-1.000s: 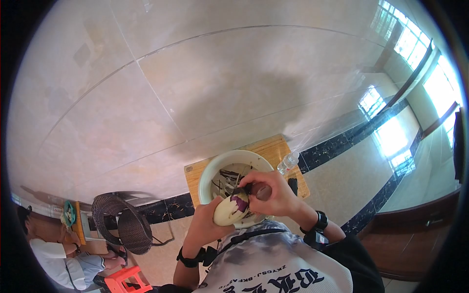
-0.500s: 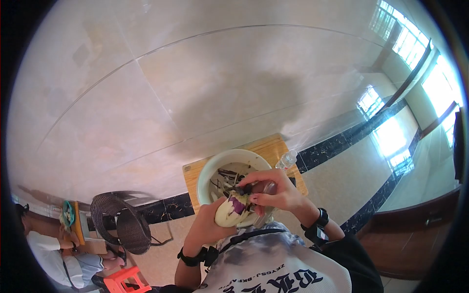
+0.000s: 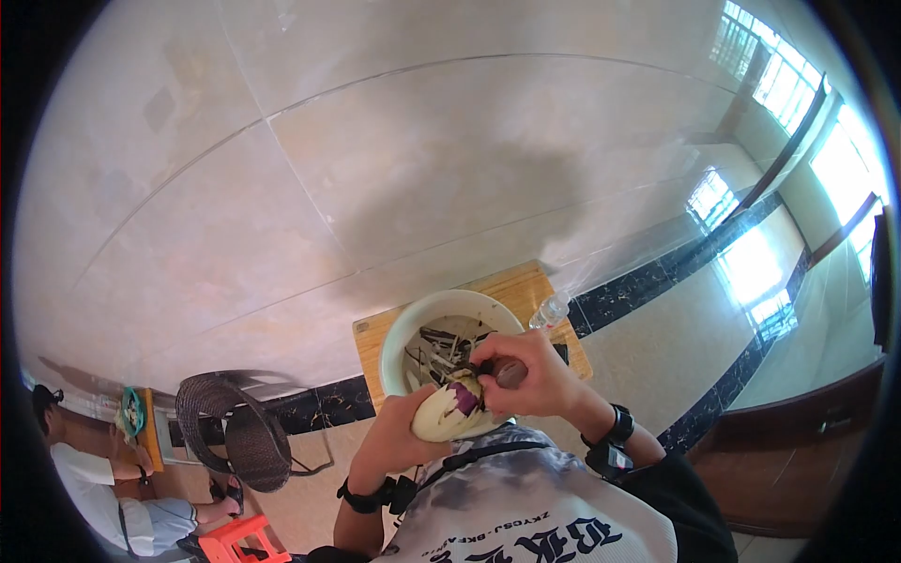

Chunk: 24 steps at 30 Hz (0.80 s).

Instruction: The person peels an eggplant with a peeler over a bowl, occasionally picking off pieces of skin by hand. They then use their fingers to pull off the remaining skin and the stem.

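While the left hand [image 3: 394, 430] cups the eggplant [image 3: 439, 418] from below, right hand [image 3: 537, 377] clenched around peeler [image 3: 510, 373], both over bowl [image 3: 399, 328] near rim, open floor [image 3: 375, 169] beyond table [image 3: 521, 281]

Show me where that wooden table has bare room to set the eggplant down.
Bare: a table strip left of the bowl, and the far corner between bowl and bottle. The peel-filled bowl takes the rest; left hand, holding the eggplant, and right hand crowd its near rim.

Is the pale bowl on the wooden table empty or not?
Not empty: dark peel strips lie in the bowl, beyond the eggplant the left hand holds and the peeler in the right hand.
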Motion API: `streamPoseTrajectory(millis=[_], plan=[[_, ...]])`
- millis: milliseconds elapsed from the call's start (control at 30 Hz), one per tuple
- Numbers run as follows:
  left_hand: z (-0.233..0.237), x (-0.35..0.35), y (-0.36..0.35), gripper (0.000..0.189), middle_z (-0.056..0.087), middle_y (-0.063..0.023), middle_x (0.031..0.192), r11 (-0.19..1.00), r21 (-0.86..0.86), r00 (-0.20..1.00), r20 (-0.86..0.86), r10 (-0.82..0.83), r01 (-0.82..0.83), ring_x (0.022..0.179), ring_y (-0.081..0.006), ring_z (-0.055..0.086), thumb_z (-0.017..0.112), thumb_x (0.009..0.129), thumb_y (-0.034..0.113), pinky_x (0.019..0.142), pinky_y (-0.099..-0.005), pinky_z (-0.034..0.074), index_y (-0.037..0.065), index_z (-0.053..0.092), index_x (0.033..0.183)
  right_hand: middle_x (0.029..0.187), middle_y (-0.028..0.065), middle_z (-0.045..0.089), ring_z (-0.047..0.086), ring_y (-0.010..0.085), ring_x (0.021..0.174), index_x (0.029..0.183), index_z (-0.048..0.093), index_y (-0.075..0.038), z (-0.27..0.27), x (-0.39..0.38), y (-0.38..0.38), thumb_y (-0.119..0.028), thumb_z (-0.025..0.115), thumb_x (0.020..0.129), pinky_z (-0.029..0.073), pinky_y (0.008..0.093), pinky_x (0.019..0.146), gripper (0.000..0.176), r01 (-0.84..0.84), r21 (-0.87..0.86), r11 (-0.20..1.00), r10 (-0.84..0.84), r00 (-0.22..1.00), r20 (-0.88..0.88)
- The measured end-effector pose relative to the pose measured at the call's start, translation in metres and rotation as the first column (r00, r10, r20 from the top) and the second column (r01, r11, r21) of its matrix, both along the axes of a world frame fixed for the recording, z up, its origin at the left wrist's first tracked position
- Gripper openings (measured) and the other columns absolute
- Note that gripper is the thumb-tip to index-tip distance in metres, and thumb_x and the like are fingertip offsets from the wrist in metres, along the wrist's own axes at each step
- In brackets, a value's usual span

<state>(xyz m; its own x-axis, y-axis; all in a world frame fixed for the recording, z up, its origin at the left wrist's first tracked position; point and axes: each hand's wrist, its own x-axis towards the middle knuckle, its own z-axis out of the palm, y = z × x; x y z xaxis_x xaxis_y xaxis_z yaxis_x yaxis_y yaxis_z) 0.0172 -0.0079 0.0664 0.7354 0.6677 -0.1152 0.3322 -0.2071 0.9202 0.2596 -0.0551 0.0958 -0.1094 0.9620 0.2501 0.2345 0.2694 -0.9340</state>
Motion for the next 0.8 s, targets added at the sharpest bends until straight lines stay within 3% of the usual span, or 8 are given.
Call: streamPoseTrajectory(millis=[33,133,233,333,500,633,733,800], plan=[[-0.001,0.0,-0.001,0.054,0.073,-0.0148,0.088,1.0,0.028,1.0,0.01,0.007,-0.007,0.083,-0.0275,0.074,0.089,0.061,0.017,0.078,-0.0365,0.057,0.002,0.066,0.107,0.079,0.0089,0.071,0.072,0.0113,0.063,0.101,0.065,0.007,0.0,-0.001,0.0,0.005,0.066,0.084,0.056,0.0234,0.057,0.018,-0.009,0.033,0.999,0.01,1.0,-0.013],[-0.002,0.001,-0.006,0.054,0.073,-0.0154,0.087,0.997,0.064,0.999,0.012,0.039,-0.04,0.083,-0.0294,0.074,0.09,0.06,0.018,0.077,-0.0367,0.057,0.002,0.065,0.105,0.079,0.0069,0.069,0.071,0.0108,0.063,0.102,0.064,0.007,0.003,-0.007,-0.008,0.005,0.065,0.085,0.055,0.0229,0.055,0.018,0.01,-0.244,0.97,-0.062,0.977,-0.205],[-0.003,0.002,-0.006,0.054,0.073,-0.0156,0.087,0.994,0.082,0.997,0.013,0.075,-0.076,0.083,-0.0303,0.075,0.089,0.059,0.018,0.076,-0.0367,0.057,0.002,0.065,0.104,0.08,0.0064,0.069,0.07,0.0106,0.062,0.104,0.063,0.008,0.0,-0.014,-0.01,0.004,0.064,0.086,0.054,0.0228,0.054,0.019,0.052,-0.313,0.948,-0.148,0.944,-0.293],[-0.006,0.002,-0.007,0.053,0.073,-0.0155,0.087,0.988,0.122,0.995,0.001,0.095,-0.095,0.083,-0.0303,0.075,0.089,0.058,0.018,0.075,-0.0367,0.057,0.002,0.065,0.103,0.08,0.0066,0.069,0.069,0.0112,0.059,0.106,0.062,0.009,-0.01,-0.015,-0.009,0.003,0.063,0.087,0.054,0.0236,0.051,0.02,0.08,-0.331,0.94,-0.193,0.926,-0.326],[-0.01,0.003,-0.009,0.051,0.073,-0.0139,0.085,0.979,0.155,0.991,0.035,0.132,-0.136,0.08,-0.0264,0.076,0.089,0.058,0.016,0.074,-0.0345,0.057,0.002,0.066,0.101,0.084,0.0089,0.069,0.068,0.0145,0.06,0.1,0.064,0.007,-0.015,-0.018,-0.006,0.003,0.066,0.088,0.057,0.0283,0.048,0.013,0.005,-0.4,0.917,-0.234,0.817,-0.527],[-0.01,0.007,-0.01,0.051,0.074,-0.0117,0.084,0.973,0.164,0.986,0.073,0.152,-0.162,0.078,-0.0208,0.076,0.089,0.058,0.015,0.073,-0.0313,0.057,0.002,0.066,0.101,0.089,0.0103,0.069,0.067,0.0153,0.06,0.102,0.065,0.007,-0.015,-0.023,-0.005,0.001,0.067,0.091,0.057,0.0292,0.048,0.012,-0.124,-0.415,0.901,-0.245,0.645,-0.724],[-0.013,0.006,-0.011,0.05,0.074,-0.0129,0.086,0.979,0.116,0.985,0.067,0.159,-0.166,0.081,-0.026,0.076,0.088,0.06,0.014,0.075,-0.0331,0.057,0.003,0.066,0.104,0.092,0.0104,0.07,0.067,0.0154,0.06,0.105,0.067,0.006,-0.021,-0.022,-0.003,-0.006,0.069,0.095,0.057,0.0281,0.05,0.015,-0.172,-0.403,0.899,-0.218,0.623,-0.751],[-0.014,0.006,-0.012,0.05,0.074,-0.0136,0.087,0.979,0.1,0.982,0.077,0.172,-0.179,0.083,-0.0288,0.076,0.088,0.061,0.014,0.076,-0.0341,0.057,0.003,0.066,0.105,0.09,0.0093,0.07,0.067,0.0141,0.06,0.109,0.067,0.006,-0.01,-0.026,-0.004,-0.011,0.071,0.096,0.057,0.0273,0.051,0.022,-0.126,-0.391,0.912,-0.189,0.717,-0.671]])
